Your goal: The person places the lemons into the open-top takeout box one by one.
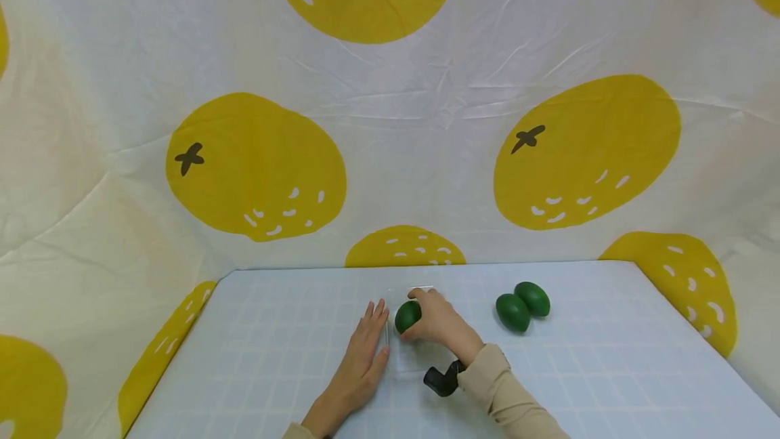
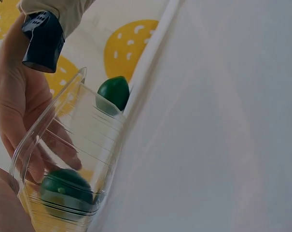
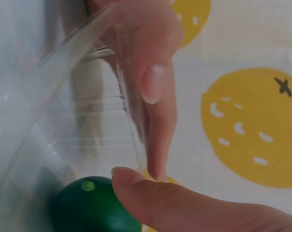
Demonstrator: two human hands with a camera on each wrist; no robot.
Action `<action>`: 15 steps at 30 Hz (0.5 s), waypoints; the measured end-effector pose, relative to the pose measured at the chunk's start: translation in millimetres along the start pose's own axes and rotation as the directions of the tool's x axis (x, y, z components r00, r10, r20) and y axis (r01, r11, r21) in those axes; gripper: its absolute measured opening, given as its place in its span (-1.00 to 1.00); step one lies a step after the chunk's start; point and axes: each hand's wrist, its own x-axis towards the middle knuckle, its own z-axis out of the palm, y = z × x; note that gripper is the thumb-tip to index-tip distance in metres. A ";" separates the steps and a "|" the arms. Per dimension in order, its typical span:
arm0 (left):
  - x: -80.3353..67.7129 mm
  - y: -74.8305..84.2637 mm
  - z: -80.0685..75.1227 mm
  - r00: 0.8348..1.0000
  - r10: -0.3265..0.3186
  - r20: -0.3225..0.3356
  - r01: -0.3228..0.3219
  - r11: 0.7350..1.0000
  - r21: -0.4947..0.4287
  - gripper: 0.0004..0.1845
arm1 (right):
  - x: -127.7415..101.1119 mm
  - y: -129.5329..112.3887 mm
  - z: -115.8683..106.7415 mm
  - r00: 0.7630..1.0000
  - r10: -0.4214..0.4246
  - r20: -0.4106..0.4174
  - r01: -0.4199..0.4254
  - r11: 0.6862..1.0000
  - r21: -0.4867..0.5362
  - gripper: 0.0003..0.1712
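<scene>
A clear plastic container (image 1: 405,363) stands on the table in the middle of the head view. Inside it, my right hand (image 1: 440,320) holds a dark green, smooth, lime-like fruit (image 1: 407,317) between thumb and fingers, near the container's left side. In the right wrist view, the thumb (image 3: 150,195) lies against this fruit, by its pale stem spot. My left hand (image 1: 361,354) lies along the container's left wall with its fingers straight. Through the clear wall, the left wrist view shows the held fruit (image 2: 63,193) low in the container.
Two more green fruits, one nearer (image 1: 513,312) and one behind it (image 1: 533,299), lie side by side to the right of the container. A black wrist camera (image 1: 443,381) juts out below my right wrist. Behind the table (image 1: 274,358) hangs a fruit-patterned cloth (image 1: 414,154).
</scene>
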 end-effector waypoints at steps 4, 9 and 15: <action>-0.3 0.7 0.7 1.000 -0.004 0.004 0.004 1.000 -0.002 -0.36 | -3.7 -3.3 -8.3 1.000 0.004 0.009 -0.004 1.000 -0.022 -0.15; -1.2 1.0 0.8 1.000 -0.013 0.005 0.013 1.000 0.007 -0.37 | -7.9 -5.6 -24.6 1.000 0.009 0.016 -0.008 1.000 -0.030 -0.20; -0.8 0.3 -0.2 1.000 0.015 -0.017 -0.015 1.000 0.010 -0.37 | -13.1 -2.2 -49.0 1.000 0.009 -0.010 -0.009 1.000 -0.007 -0.26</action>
